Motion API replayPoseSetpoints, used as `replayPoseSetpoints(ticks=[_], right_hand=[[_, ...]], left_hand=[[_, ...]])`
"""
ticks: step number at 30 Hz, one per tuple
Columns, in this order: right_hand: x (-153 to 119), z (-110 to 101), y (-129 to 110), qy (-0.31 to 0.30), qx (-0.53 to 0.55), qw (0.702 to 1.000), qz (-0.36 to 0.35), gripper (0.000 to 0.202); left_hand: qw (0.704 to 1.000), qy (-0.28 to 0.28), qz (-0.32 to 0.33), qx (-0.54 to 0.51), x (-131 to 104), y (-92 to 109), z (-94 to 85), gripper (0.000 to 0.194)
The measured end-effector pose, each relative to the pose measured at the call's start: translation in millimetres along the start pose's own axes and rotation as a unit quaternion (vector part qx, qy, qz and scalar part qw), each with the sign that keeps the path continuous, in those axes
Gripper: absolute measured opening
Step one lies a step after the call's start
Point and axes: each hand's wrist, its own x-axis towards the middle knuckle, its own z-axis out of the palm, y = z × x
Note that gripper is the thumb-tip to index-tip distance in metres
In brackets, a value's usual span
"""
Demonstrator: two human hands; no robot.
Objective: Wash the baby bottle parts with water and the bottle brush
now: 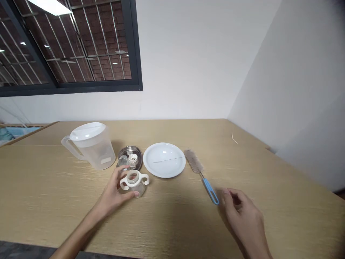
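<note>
"What's closest?"

"The right hand point(244, 216), low over the table point(172, 230). Its fingers are curled, with the thumb by the forefinger; I can't tell whether the tips meet."

"What's it near?"

"A brush point(209, 190). The blue handle ends just beside the fingertips, and the brush slants away to the left, its bristly head just beside the right rim of a white plate point(164, 171)."

"And the left hand point(118, 190)?"

"Clamped on a small clear bottle point(139, 187), thumb on the near side, fingers round the far left. The bottle has a white collar with two curved handles, and its open mouth faces up. I can't tell whether its base touches the table."

"What's behind the bottle?"

"A round metal dish point(141, 159), holding a clear cup point(123, 160), a white ring point(133, 158) and other small parts. The plate sits to its right, crossed by a thin wire point(168, 159) that points to the brush head."

"Farther off?"

"A clear jug point(100, 154) with a white lid, upright, handle to the left. Over on the right, a thin pale strip point(234, 139). Then the white wall point(188, 64) and a barred window point(138, 54)."
</note>
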Motion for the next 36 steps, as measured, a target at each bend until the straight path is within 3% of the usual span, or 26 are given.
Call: replayPoseSetpoints(ticks=[6, 21, 29, 31, 33, 35, 36], right_hand=[[0.3, 0.4, 1.5, 0.003, 0.003, 1.0, -0.006, 0.043], [1.5, -1.9, -5.4, 0.033, 0.014, 0.999, -0.02, 0.054], [2.6, -4.7, -9.5, 0.041, 0.024, 0.999, -0.012, 0.05], [2.1, -7.9, -14.3, 0.068, 0.028, 0.997, -0.017, 0.05], [-6.9, -12.3, -21.6, 0.115, 0.035, 0.992, -0.041, 0.046], [-30.9, -15.2, -30.4, 0.154, 0.05, 0.982, -0.1, 0.04], [-49.3, -15.0, -34.6, 0.143, 0.062, 0.977, -0.145, 0.036]], left_hand=[[1.0, -0.031, -0.006, 0.001, -7.5, 1.2, 7.2, 0.082], [0.999, -0.026, 0.009, 0.031, -16.7, -7.4, 19.5, 0.076], [0.997, -0.013, 0.058, 0.049, -31.6, -5.8, 6.8, 0.083], [0.995, 0.02, 0.072, 0.061, -45.6, -1.9, -1.2, 0.066], [0.991, 0.086, 0.077, 0.063, -65.3, 1.5, -10.6, 0.042], [0.981, 0.173, 0.074, 0.043, -89.5, 2.3, -21.2, 0.029], [0.973, 0.216, 0.075, 0.03, -102.2, 1.4, -26.7, 0.03]])
